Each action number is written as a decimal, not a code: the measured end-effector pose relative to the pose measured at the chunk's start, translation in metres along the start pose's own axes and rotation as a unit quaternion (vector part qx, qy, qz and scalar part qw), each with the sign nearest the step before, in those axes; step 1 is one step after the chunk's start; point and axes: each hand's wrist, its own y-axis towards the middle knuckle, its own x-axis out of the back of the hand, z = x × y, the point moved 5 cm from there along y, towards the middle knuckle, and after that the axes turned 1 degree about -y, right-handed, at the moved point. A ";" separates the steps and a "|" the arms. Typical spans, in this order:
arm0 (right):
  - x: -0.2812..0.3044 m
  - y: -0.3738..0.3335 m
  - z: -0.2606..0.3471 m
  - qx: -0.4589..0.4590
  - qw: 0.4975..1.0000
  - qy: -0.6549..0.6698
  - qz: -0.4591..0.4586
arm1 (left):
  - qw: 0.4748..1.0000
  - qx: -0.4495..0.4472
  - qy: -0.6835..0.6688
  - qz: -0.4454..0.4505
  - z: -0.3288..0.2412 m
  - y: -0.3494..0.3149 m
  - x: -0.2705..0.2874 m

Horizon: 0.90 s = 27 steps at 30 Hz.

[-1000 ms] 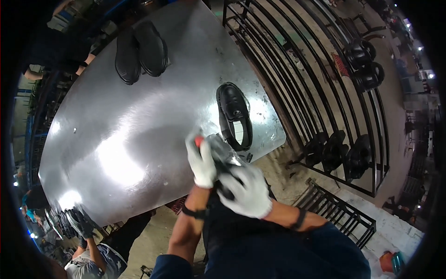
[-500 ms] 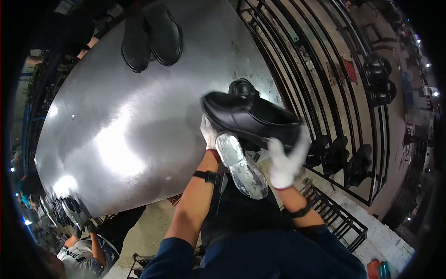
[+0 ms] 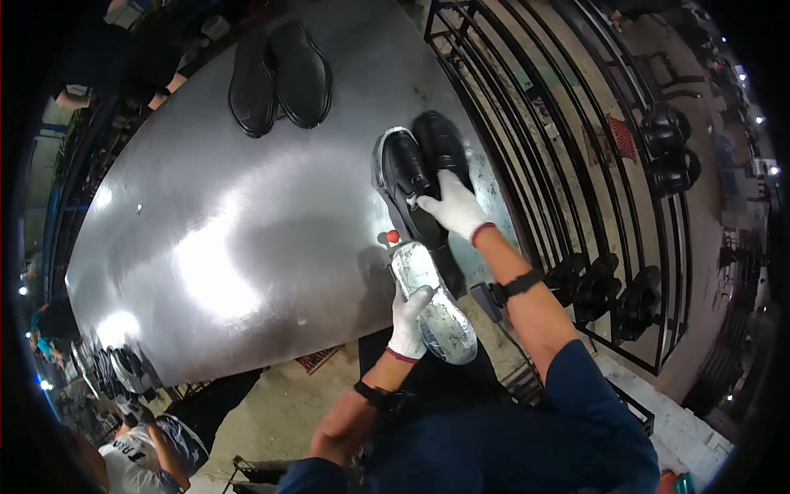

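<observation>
While the left hand [image 3: 407, 321] holds it from the left side, with the thumb laid across its face and the other fingers mostly hidden, a silver foot-shaped form [image 3: 445, 319] is slanted at the near edge of a metal table [image 3: 271, 198]. Its shape is long and rounded at both ends, and its shiny surface looks wrinkled and stained, like a crumpled foil. Close to its upper end is a small red ball [image 3: 393, 236], smooth and bright; I cannot tell whether it is attached.

Just beyond, two black shoes [image 3: 403, 160] stand side by side on the table, with smooth, glossy uppers and toes pointing away from the person. The right hand [image 3: 455, 206] reaches onto the right one of them, its thumb apart from the other fingers and extended toward the left shoe; I cannot tell how firmly the fingers hold. Both hands wear white gloves [image 3: 405, 333] of fabric, with dark red edges at the cuffs.

Farther on the grey table, another pair of black shoes [image 3: 302, 78] lies with the soles upward, matte and finely textured. To the right there is a rack [image 3: 623, 352] of thin dark bars, which carries three dark shoes [image 3: 638, 303] at its lower end. At the lower left, a co-worker [image 3: 136, 453] is beside the table.
</observation>
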 end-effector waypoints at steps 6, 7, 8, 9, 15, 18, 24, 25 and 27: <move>-0.029 0.023 0.024 0.002 0.983 -0.183 0.023 | 0.957 -0.172 -0.221 -0.071 -0.094 0.018 0.009; -0.034 0.018 0.022 -0.002 0.977 -0.214 0.009 | 0.946 -0.202 -0.233 -0.097 -0.134 0.007 0.009; -0.037 0.014 0.022 -0.008 0.975 -0.223 0.001 | 0.938 -0.276 -0.154 -0.143 -0.172 0.006 0.042; -0.035 0.007 0.011 -0.024 0.972 -0.235 -0.006 | 0.943 -0.267 -0.194 -0.046 -0.202 0.007 0.059; -0.024 -0.015 -0.011 -0.085 0.971 -0.217 -0.060 | 0.879 -0.445 -0.023 0.170 -0.329 0.004 0.224; -0.009 -0.068 -0.050 -0.114 0.979 -0.109 -0.131 | 0.939 -0.337 0.074 0.013 -0.231 0.059 0.178; -0.055 -0.332 -0.239 -0.443 0.859 0.090 -0.238 | 0.483 -0.405 0.775 0.054 -0.068 0.093 0.012; -0.080 -0.359 -0.269 -0.426 0.858 0.089 -0.272 | 0.476 -0.402 0.782 0.027 -0.062 0.098 0.011; -0.153 -0.408 -0.374 -0.525 0.815 0.089 -0.227 | 0.422 -0.344 0.836 0.064 -0.050 0.100 -0.018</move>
